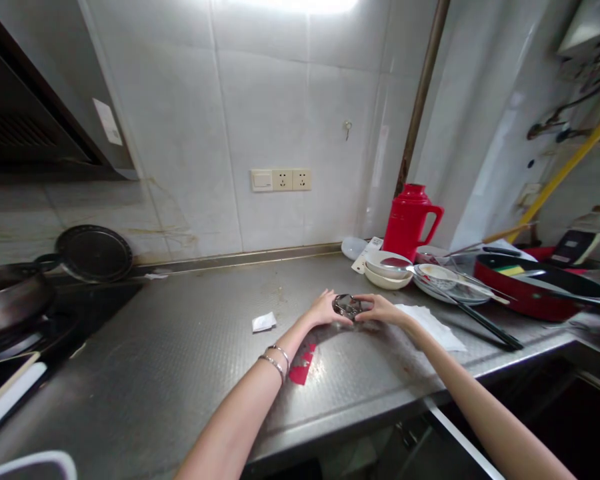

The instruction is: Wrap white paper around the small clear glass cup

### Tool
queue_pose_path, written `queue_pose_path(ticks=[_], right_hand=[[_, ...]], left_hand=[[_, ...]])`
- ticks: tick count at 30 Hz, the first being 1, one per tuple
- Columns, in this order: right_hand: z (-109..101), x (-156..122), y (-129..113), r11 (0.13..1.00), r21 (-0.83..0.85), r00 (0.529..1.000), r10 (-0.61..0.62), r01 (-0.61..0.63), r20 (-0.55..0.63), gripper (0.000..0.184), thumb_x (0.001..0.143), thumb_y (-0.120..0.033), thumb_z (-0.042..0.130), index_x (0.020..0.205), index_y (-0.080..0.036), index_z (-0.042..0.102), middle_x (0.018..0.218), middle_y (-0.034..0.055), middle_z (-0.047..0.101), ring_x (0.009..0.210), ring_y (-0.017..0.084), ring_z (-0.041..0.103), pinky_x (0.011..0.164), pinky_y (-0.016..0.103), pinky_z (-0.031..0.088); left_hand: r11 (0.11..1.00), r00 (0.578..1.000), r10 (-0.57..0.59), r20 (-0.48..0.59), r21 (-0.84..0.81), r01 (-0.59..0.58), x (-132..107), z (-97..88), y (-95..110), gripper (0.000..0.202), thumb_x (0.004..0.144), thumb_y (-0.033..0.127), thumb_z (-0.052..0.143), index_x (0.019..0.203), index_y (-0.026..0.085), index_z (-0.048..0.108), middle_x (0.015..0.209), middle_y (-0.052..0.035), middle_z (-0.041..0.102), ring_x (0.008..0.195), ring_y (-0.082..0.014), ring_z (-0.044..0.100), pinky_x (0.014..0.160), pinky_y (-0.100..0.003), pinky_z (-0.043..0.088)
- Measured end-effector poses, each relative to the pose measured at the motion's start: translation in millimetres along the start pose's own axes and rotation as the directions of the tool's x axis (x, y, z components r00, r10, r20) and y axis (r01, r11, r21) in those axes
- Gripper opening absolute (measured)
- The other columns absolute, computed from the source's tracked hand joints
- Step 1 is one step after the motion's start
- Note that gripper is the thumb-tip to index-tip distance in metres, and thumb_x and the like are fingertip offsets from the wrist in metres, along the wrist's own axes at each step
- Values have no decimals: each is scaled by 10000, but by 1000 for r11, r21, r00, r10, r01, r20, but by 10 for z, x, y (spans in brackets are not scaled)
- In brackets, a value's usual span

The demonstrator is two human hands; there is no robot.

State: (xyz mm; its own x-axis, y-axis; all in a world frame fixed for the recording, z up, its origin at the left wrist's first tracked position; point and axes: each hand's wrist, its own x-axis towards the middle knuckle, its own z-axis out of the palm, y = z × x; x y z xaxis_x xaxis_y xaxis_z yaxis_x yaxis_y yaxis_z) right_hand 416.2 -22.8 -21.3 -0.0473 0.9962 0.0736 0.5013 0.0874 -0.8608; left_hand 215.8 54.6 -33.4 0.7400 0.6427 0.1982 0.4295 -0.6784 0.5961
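A small, dark, shiny round object (pixel 347 306) is held between my two hands just above or on the steel counter; its kind is not clear. My left hand (pixel 323 309) closes on its left side, with two silvery bangles on that wrist. From the right, my right hand (pixel 380 310) grips it with thumb and fingers. A torn red strip (pixel 303 365) lies on the counter near my left forearm. Left of my hands is a folded white tissue (pixel 264 322). Under my right wrist lies a white paper sheet (pixel 433 327).
Stacked bowls (pixel 387 275), plates (pixel 450 283) and a red thermos (pixel 412 223) stand at the right, beside a red frying pan (pixel 530 300). Black chopsticks (pixel 490 325) reach toward the front edge. A pot (pixel 13 300) sits on the stove at the left, near a black lid (pixel 94 253).
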Motion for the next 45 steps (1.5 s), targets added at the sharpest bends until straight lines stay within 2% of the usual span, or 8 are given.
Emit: queue_pose_path(ticks=[11,20,23,26,29,35,39,45], right_hand=[[-14,14,71,998,54,997,7,-11,74,763,546,-328,809,1231,-91,569,1124,137,666,1011,314,630,879,415,512],[-3,-7,32,998,69,995,-3,-5,103,769,571,-342,795,1255,-94,548,1168,140,645,1043,304,619,917,408,491],[-46,-38,-17,1000,11,988,14,-16,152,819,579,-372,786,1306,-122,503,1197,125,632,1075,307,602,952,429,464],[-132,-45,-83,992,-127,997,23,-14,73,805,588,-422,775,1300,-148,516,1274,124,579,1163,321,542,1013,443,407],[-207,19,-182,976,-214,994,-58,37,-93,692,670,-477,701,1263,-153,554,1341,123,516,1250,314,463,1071,438,336],[-60,324,-572,939,-308,910,-255,153,-326,520,759,-451,581,1166,-131,625,1180,140,639,1114,320,578,971,458,434],[302,545,-854,896,-331,881,-389,295,-269,442,791,-426,528,1111,-150,658,1123,114,673,1063,291,612,952,430,450],[1074,819,-1015,864,-407,918,-375,296,-127,395,825,-325,482,1127,-132,647,1139,118,665,1075,258,613,959,381,449]], left_hand=[[999,1000,-15,16,49,14,32,23,-39,1025,438,649,761,1295,150,504,1438,-179,373,1373,-363,235,1118,-452,216],[997,999,43,25,64,-44,48,55,-74,952,469,687,719,1254,182,530,1339,-143,500,1348,-347,293,1123,-446,171],[996,999,25,34,79,-28,7,51,-54,974,450,700,714,1266,210,503,1283,-107,545,1326,-362,316,1119,-485,133],[994,995,-72,64,90,67,-90,-22,-58,1107,425,726,699,1345,187,402,1404,-132,417,1367,-399,193,1111,-496,153],[982,984,-172,36,88,168,-240,-181,-168,1140,511,766,616,1396,112,316,1486,-179,267,1393,-394,93,1116,-462,177],[933,927,-295,-233,141,332,-730,-716,-727,743,745,643,502,1296,146,458,1391,-146,437,1348,-308,282,1085,-392,260],[859,828,-401,-393,154,489,-1217,-1151,-1123,530,854,496,426,1224,125,505,1300,-156,517,1272,-273,396,1053,-366,294],[752,715,-478,-511,182,633,-1980,-1633,-1478,429,887,384,415,1195,105,520,1267,-157,547,1246,-258,426,1041,-344,302]])
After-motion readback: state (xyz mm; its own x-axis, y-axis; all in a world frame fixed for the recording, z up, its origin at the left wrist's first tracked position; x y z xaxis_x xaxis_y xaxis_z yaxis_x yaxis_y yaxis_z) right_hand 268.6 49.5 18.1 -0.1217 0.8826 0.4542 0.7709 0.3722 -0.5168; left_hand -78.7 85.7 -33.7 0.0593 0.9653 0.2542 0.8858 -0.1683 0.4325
